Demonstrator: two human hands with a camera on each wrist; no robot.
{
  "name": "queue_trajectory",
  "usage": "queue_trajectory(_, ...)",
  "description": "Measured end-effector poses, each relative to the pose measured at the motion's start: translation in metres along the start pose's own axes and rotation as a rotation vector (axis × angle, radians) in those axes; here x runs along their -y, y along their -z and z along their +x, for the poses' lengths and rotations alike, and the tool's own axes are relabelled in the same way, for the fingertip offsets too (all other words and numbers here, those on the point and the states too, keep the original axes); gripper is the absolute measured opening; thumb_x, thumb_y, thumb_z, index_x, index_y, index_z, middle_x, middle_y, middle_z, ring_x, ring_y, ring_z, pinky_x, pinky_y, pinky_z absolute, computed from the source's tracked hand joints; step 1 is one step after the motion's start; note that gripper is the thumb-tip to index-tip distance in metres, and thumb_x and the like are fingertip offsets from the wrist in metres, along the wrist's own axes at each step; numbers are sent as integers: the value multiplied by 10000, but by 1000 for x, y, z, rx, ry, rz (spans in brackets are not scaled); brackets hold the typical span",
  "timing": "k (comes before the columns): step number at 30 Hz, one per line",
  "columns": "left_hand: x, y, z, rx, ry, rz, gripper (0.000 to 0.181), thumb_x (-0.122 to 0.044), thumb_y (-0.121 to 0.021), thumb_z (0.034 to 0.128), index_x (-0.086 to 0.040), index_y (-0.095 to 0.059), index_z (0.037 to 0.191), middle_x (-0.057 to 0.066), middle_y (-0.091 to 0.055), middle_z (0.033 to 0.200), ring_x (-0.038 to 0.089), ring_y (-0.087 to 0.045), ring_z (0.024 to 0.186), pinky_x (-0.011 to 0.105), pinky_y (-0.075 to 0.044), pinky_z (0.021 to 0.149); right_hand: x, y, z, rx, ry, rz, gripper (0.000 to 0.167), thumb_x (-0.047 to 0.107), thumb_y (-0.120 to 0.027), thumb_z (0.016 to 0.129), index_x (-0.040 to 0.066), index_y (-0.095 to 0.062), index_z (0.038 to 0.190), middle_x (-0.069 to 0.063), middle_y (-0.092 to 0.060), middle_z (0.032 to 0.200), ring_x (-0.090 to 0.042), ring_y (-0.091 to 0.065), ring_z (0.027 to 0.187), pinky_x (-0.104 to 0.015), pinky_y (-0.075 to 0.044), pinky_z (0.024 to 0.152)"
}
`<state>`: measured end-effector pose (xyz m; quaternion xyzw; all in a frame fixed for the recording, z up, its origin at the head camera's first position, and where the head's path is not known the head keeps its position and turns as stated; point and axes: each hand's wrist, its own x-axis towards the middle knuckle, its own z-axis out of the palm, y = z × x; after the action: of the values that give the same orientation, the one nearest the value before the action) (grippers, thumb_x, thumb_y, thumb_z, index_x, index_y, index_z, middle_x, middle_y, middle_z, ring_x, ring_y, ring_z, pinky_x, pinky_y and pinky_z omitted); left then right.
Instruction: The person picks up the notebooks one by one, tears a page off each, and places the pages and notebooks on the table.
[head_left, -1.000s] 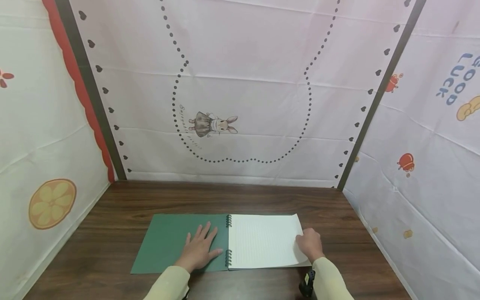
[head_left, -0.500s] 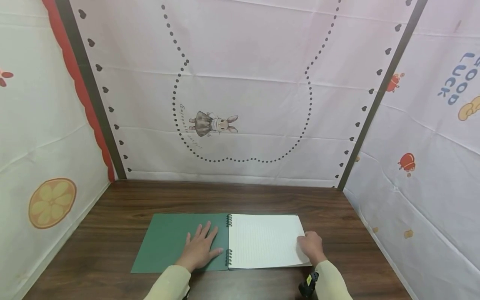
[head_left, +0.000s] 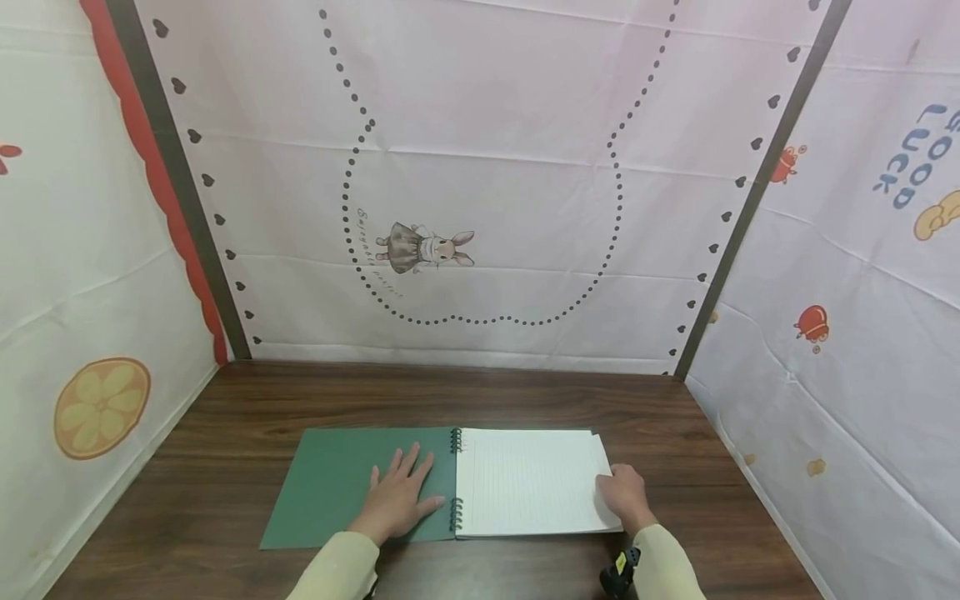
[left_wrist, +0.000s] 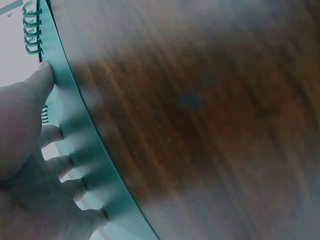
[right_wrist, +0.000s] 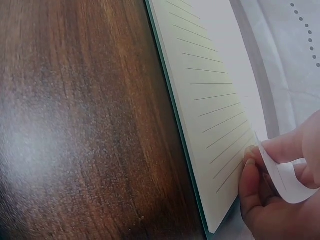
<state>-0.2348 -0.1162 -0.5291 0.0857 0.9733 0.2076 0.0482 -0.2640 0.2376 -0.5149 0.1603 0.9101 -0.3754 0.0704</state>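
A spiral notebook lies open on the table, its green cover (head_left: 322, 487) at left and white lined pages (head_left: 525, 483) at right. Black coil rings (head_left: 456, 515) join the two halves. My left hand (head_left: 395, 500) rests on the cover with fingers spread, its thumb near the coil; the left wrist view shows the fingertips (left_wrist: 75, 189) on the green surface. At the pages' right edge, my right hand (head_left: 625, 493) pinches a sheet between thumb and fingers. In the right wrist view that sheet (right_wrist: 290, 190) bends up, curving between the fingers of the right hand (right_wrist: 280, 180).
The dark wooden table (head_left: 480, 392) extends around the notebook. White printed cloth walls stand behind it (head_left: 495, 250), at left (head_left: 45, 292) and at right (head_left: 862, 400). A black strapped device (head_left: 619, 571) sits at the right wrist.
My right hand has shifted slightly rightward with the page edge. The far right corner of the top sheet has moved a little right and nearer. My left hand stays in place.
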Motion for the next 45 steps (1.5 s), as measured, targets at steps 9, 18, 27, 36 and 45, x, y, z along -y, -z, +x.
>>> queue_trajectory(9, 1, -1, 0, 1, -1, 8, 708, -476, -612, 908, -102, -405, 1473, 186, -253, 1587, 456, -217, 1451, 741, -143, 1090, 0, -1, 1, 1, 3, -15, 439, 72, -447, 932, -193, -461, 1282, -384, -482, 1311, -498, -491, 1206, -580, -424, 1019)
queue_trajectory(18, 2, 0, 0, 4, 3, 0, 710, -475, -614, 906, -107, -401, 1476, 178, -243, 1592, 453, -210, 1454, 738, -129, 1095, -2, 0, 2, 32, 9, -14, 448, 76, -435, 961, -180, -420, 1328, -381, -439, 1358, -504, -449, 1252, -592, -397, 1043)
queue_trajectory(27, 2, -1, 0, -10, -7, 5, 705, -465, -625, 901, -106, -412, 1469, 181, -261, 1585, 451, -226, 1449, 738, -146, 1092, -7, 4, 1, 61, 37, -8, 443, 75, -400, 987, -183, -383, 1347, -388, -423, 1369, -519, -430, 1275, -596, -403, 1035)
queue_trajectory(36, 4, -2, 0, -16, -1, 29, 702, -475, -619, 901, -116, -415, 1469, 177, -267, 1584, 449, -233, 1448, 736, -161, 1090, -8, 3, 3, 69, 33, -4, 472, 89, -386, 996, -186, -335, 1376, -397, -359, 1414, -530, -381, 1308, -600, -374, 1062)
queue_trajectory(45, 1, -3, -1, -16, 4, 27, 702, -487, -600, 911, -117, -404, 1475, 179, -253, 1589, 450, -225, 1451, 741, -152, 1088, -9, 13, 2, 70, 74, -20, 433, 97, -383, 998, -185, -404, 1326, -386, -444, 1350, -504, -465, 1245, -571, -441, 999)
